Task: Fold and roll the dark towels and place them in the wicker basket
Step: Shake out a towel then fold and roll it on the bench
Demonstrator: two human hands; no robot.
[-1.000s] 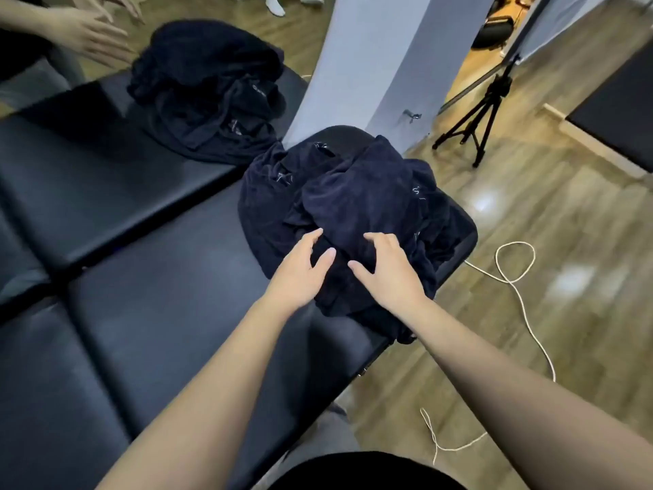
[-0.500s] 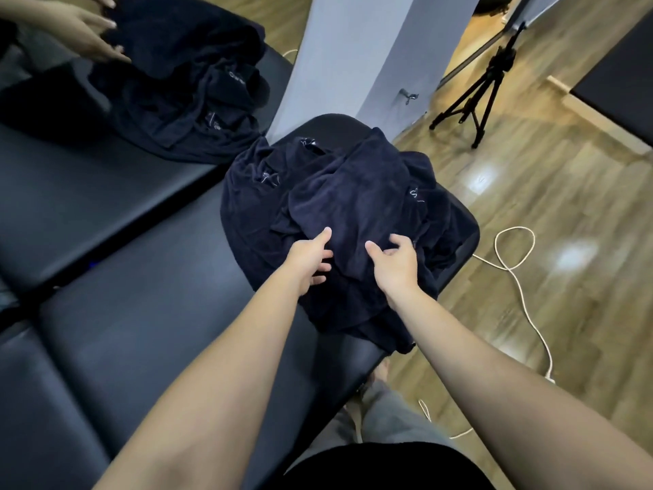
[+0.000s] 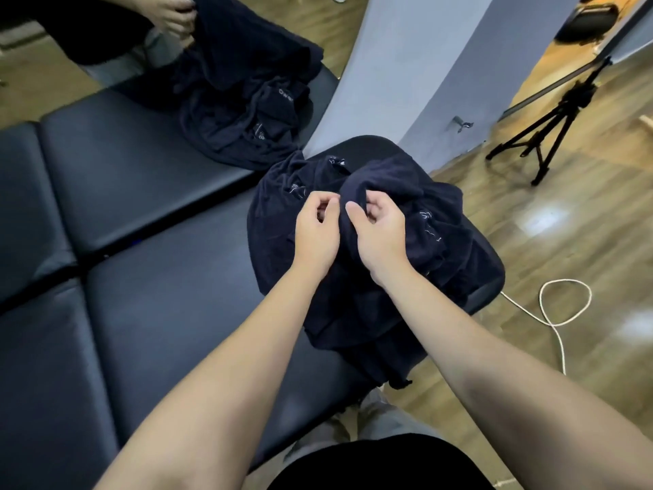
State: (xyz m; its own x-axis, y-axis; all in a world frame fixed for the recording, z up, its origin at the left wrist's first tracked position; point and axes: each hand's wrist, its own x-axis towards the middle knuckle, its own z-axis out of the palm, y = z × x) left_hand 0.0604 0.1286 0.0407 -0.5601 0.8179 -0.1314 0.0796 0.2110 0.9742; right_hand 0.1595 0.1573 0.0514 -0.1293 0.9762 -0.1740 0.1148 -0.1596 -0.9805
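Note:
A crumpled heap of dark navy towels (image 3: 434, 249) lies on the right end of a black padded bench (image 3: 169, 313). My left hand (image 3: 316, 231) and my right hand (image 3: 380, 231) are side by side on top of the heap, each pinching a raised fold of the uppermost towel (image 3: 371, 182). A second heap of dark towels (image 3: 243, 111) lies on the far bench section. No wicker basket is in view.
Another person's hands (image 3: 173, 12) hold the far heap at the top left. A grey pillar (image 3: 406, 65) rises behind the bench. A black tripod (image 3: 551, 125) and a white cord (image 3: 558, 313) are on the wooden floor to the right.
My hands went from resting open on the heap to closing on a fold of the top towel and lifting it. The other person's hands took hold of the far heap.

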